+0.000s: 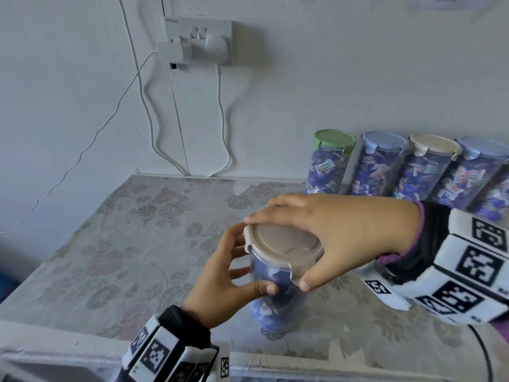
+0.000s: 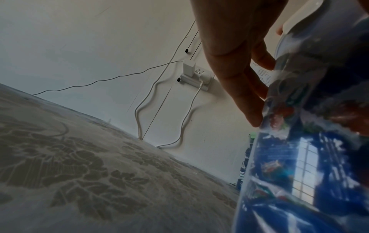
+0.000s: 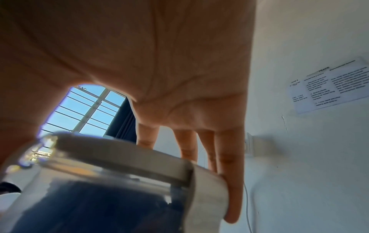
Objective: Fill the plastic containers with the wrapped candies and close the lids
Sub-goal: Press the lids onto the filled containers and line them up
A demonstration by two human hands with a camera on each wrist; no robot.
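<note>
A clear plastic container (image 1: 278, 301) full of blue wrapped candies stands upright on the table, with a beige lid (image 1: 283, 244) on top. My left hand (image 1: 234, 274) grips its side, fingers and thumb curled round the wall; the left wrist view shows the fingers (image 2: 245, 100) against the container (image 2: 311, 157). My right hand (image 1: 316, 238) spans the lid from above, fingers over the far rim and thumb on a near lid flap. In the right wrist view the lid (image 3: 127, 159) sits under the palm, and a finger (image 3: 231, 181) lies down the side flap.
Several filled, lidded containers (image 1: 407, 169) with green, blue and beige lids stand in a row against the wall at the back right. A wall socket (image 1: 198, 42) with chargers and hanging white cables (image 1: 220, 119) is behind. The table (image 1: 124, 244) has a floral cloth.
</note>
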